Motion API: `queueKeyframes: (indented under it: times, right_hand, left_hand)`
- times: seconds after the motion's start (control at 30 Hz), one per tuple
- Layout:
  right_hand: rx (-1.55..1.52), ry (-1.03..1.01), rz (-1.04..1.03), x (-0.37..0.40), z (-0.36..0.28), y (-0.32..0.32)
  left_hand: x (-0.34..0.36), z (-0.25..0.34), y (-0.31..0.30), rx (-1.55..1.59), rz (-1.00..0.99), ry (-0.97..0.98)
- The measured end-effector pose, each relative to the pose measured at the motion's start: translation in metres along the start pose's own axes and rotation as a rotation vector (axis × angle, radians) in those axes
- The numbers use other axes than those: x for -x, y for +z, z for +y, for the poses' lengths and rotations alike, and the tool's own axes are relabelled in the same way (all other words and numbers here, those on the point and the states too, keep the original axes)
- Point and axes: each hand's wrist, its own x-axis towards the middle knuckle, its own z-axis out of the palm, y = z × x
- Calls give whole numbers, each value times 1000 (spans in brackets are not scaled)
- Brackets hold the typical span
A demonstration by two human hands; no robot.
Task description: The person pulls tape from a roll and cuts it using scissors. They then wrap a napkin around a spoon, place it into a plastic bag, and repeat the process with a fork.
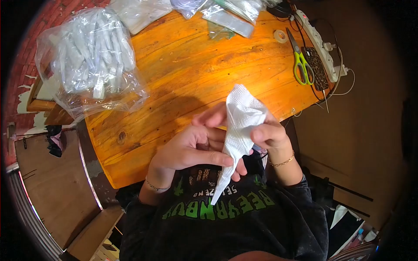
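A white, textured paper napkin (246,111), gathered into a cone, is held up in front of my chest. Its wide, loosely folded end points up and away from me, and its narrow twisted tail hangs toward my shirt. My left hand (193,148) pinches the narrow part between the thumb in front and fingers behind. On the right, my right hand (272,132) grips the wider part, its thumb over the front and its other fingers mostly hidden behind the paper.
A clear plastic bag (93,56) full of white wrapped pieces lies at the wooden table's (183,61) left. Plastic packets (226,21) are at the back. Green-handled scissors (300,63), a tape roll (280,36), a leopard-patterned phone (315,67) and a power strip (320,45) line the right edge.
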Motion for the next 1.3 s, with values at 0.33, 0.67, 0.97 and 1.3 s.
queueKeyframes:
  times: [0.33, 0.67, 0.97, 1.3]
  right_hand:
    - [-173, -153, 132, -4, -29, -29]
    - [655, 150, 300, 4, -28, -6]
    - [661, 4, 582, 5, -54, -29]
    - [233, 246, 395, 19, 19, 0]
  left_hand:
    - [2, -1, 3, -38, 148, -115]
    - [-9, -9, -2, -252, 314, -78]
    - [-5, -19, -7, -133, 426, 47]
    - [-35, -26, -3, -260, 743, 427]
